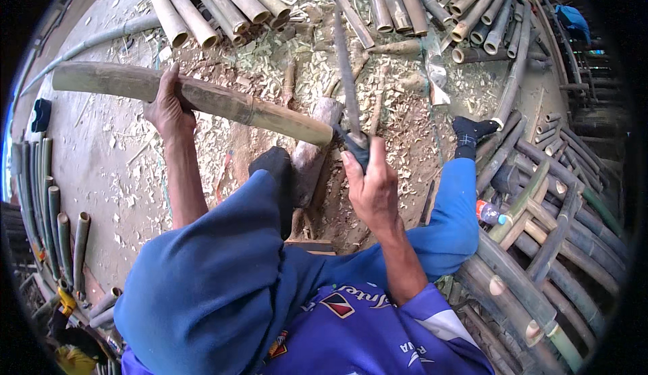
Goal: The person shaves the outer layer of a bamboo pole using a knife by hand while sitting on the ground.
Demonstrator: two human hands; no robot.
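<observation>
I see the left hand [167, 108] clamped around the bamboo pole [196, 95], its end resting on the wooden block [312, 151]. The right hand [370, 184] grips the long blade [347, 78]. A glancing chop could slide toward that knee [266, 193].

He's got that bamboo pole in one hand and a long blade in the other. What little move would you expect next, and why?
Probably a short chop down onto the pole's near end. The left hand grips the bamboo pole mid-length, its end resting over the wooden block. The right hand holds the long blade raised, tip pointing away, right beside that end. Wood chips litter the ground around.
</observation>
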